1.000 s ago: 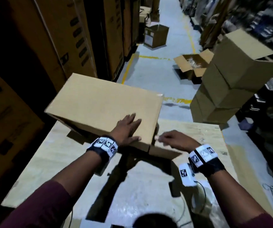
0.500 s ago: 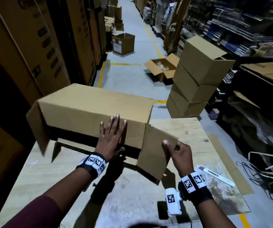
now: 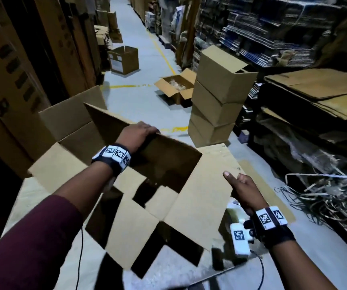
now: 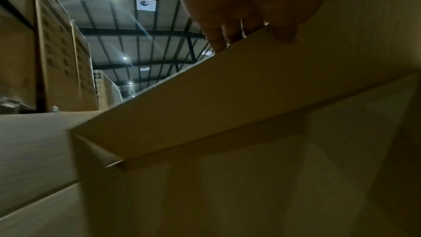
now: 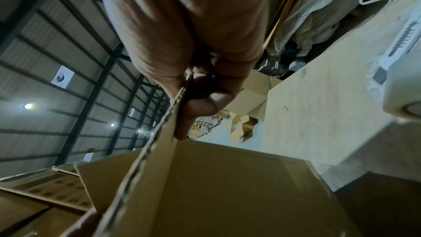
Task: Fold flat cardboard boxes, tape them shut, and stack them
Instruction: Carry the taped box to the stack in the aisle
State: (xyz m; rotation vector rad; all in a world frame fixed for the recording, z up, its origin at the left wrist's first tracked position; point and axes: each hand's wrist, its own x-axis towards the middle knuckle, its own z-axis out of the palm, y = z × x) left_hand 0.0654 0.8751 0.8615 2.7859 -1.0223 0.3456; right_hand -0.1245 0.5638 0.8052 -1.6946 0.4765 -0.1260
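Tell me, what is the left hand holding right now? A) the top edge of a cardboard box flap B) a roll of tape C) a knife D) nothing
A: the left hand curls its fingers over the top edge of the cardboard box flap.

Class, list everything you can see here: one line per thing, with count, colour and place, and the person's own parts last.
Open cardboard box: one, brown, on the worktable, flaps spread.
Worktable: one, pale wood, under the box.
Stacked boxes: four, brown, on the floor beyond the table.
Open floor box: one, brown, left of the stack.
Tape roll: one, pale, table's right side.
Utility knife: one, white, on the table.
Flat cardboard sheets: a pile, brown, right shelf.
Left hand: grip on a raised flap's edge.
Right hand: pinching the right flap's edge.
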